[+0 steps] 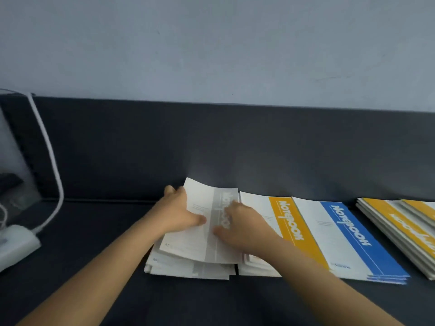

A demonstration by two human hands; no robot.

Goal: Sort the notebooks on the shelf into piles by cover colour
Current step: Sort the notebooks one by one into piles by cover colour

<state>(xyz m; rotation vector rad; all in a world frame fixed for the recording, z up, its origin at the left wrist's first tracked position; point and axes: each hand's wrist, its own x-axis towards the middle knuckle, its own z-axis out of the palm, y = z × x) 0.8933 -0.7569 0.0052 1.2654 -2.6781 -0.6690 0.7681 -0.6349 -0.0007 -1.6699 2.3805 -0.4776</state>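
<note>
Dark surface point(94, 231), pale wall point(211, 43); left hand point(179, 212) grips grey notebook point(200, 245) edge, right hand point(242, 227) flat on it.

Forearms extended, left hand point(181, 211) gripping grey notebook point(188, 243), right hand point(242, 229) pressing flat

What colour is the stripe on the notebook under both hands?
Grey, with white lettering, on the top notebook; the head view shows it best.
</note>
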